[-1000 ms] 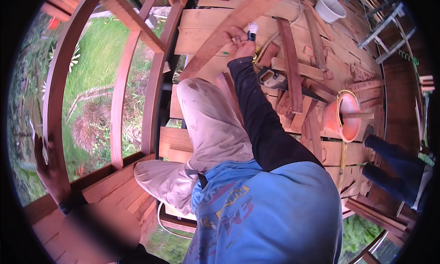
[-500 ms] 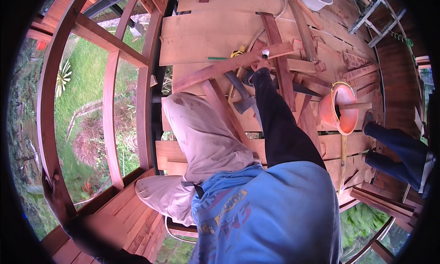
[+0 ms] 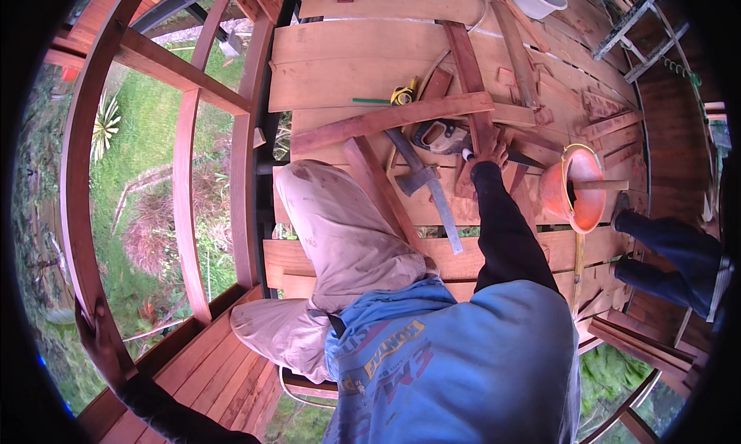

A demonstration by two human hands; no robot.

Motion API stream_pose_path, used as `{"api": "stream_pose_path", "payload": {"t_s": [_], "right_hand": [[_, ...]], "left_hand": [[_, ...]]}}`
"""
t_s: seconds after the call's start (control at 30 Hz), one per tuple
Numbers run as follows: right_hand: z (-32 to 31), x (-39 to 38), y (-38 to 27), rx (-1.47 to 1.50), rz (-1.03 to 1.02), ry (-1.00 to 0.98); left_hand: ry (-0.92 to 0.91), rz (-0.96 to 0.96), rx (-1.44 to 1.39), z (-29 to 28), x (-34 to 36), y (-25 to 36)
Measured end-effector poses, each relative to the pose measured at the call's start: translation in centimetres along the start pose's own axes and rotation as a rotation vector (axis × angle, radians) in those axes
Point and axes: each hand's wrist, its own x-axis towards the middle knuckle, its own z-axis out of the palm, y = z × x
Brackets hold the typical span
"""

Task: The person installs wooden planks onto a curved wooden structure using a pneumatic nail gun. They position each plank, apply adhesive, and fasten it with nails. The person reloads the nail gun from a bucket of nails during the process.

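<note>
My left hand (image 3: pixel 99 344), at the far left, is wrapped round the curved wooden railing post (image 3: pixel 75 243). Over the boards, my right hand (image 3: pixel 492 152) grips the near part of a dark reddish board (image 3: pixel 465 58), its fingers on the right side. A small white thing (image 3: pixel 468 155) shows by the thumb; I cannot make out what it is. Left of this hand lie a handsaw (image 3: pixel 441 137), its handle toward me, and an axe-like hammer (image 3: pixel 417 175). A long plank (image 3: pixel 386 120) lies slantwise across the dark board, just beyond the saw handle.
A yellow tape measure (image 3: pixel 401 95) and a green pencil-like stick (image 3: pixel 370 101) lie beyond the plank. To the right stands an orange bucket (image 3: pixel 552 189) with a wooden handle sticking out. Another person's legs (image 3: pixel 668 247) are behind it. Gaps run between floorboards; a ladder (image 3: pixel 633 31) leans top right.
My right hand has left the long plank, coming nearer and rightward onto the dark board. The plank's right end has swung slightly nearer. The saw handle has come into sight.
</note>
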Motion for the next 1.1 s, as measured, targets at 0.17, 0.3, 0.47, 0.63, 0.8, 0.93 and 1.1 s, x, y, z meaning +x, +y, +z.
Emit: {"api": "stream_pose_path", "payload": {"t_s": [0.17,0.3,0.47,0.63,0.8,0.93,1.1], "right_hand": [[1.5,0.5,2.8,0.029,-0.043,-0.117],[0.4,3.6,4.6,-0.022,-0.084,-0.197],[-3.4,1.2,1.2,0.171,-0.114,-0.166],[1.6,3.1,6.5,1.187,0.041,-0.537],[2.7,-0.7,4.8,2.223,0.131,-1.737],[-0.9,-5.0,1.5,2.517,-0.086,-1.413],[-11.9,-11.4,-7.8,2.539,-0.095,-1.151]], "left_hand": [[-0.011,0.0,-0.004,-0.1,-0.1,-0.3],[-0.028,0.014,-0.003,0.4,0.6,-1.2],[-0.013,0.016,0.038,-1.9,-0.6,-0.5],[-0.018,0.036,0.052,-0.7,0.1,-0.2],[0.034,0.056,0.055,-1.9,-1.0,1.0],[0.299,0.085,-0.016,0.6,-1.3,4.6],[0.405,0.346,-0.104,3.4,-2.5,9.0]]}}
